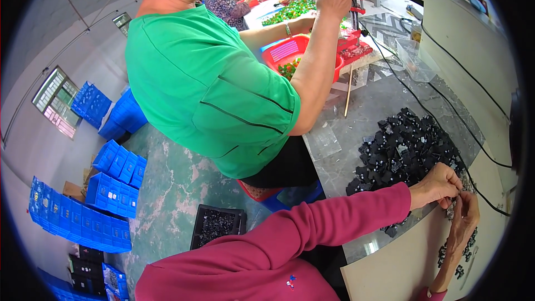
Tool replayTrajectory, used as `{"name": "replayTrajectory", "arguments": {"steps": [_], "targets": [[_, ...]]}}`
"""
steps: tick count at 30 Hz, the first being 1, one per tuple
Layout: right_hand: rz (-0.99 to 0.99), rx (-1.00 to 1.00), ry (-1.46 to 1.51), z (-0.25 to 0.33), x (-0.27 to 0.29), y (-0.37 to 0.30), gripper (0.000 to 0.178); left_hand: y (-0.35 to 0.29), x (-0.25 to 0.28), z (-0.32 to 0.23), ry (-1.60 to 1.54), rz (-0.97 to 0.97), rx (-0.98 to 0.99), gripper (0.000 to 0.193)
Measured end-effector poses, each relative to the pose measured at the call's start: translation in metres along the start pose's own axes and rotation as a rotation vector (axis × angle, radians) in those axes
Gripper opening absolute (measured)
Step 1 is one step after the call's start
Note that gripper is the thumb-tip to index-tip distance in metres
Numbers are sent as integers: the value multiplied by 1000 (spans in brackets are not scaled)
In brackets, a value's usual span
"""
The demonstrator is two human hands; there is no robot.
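Note:
Both my hands meet at the right side, over a pale board (384, 267) on the table. My left hand (436, 187) is closed in a pinch, its fingertips touching those of my right hand (467, 212), which is also pinched. Whatever is between the fingers is too small to make out. Just beyond my left hand spreads a large heap of flat black pieces (404, 147) with small pale bits among them. Beside my right wrist lie several small black parts (460, 271). A pile of tiny light-coloured bits (467, 180) lies behind my fingers, partly hidden.
A co-worker in a green shirt (206, 89) works at a red hand press (351, 39) beside a red basket (284, 50) of colourful pieces. Black cables (415, 97) cross the table by a pale partition (462, 44). A black crate (217, 224) and blue crates (78, 217) stand on the floor.

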State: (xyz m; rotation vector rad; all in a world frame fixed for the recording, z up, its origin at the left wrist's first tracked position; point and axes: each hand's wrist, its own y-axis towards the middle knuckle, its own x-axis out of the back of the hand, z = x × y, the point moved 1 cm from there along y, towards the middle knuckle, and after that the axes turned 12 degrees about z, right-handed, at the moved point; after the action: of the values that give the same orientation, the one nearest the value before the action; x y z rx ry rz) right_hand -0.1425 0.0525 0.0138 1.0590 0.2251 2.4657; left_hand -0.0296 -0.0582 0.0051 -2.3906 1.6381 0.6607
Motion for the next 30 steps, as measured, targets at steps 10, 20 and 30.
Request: {"name": "replayTrajectory", "arguments": {"steps": [10, 20, 30], "targets": [[-14, 29, -48, 2, 0, -1, 3, 0, 1, 0, 24, 17, -18, 23], [-32, 117, -103, 17, -4, 7, 6, -14, 15, -14, 4, 125, -92, 34], [-118, 19, -86, 12, -4, 7, 7, 2, 17, -5, 11, -31, 116, 31]]}}
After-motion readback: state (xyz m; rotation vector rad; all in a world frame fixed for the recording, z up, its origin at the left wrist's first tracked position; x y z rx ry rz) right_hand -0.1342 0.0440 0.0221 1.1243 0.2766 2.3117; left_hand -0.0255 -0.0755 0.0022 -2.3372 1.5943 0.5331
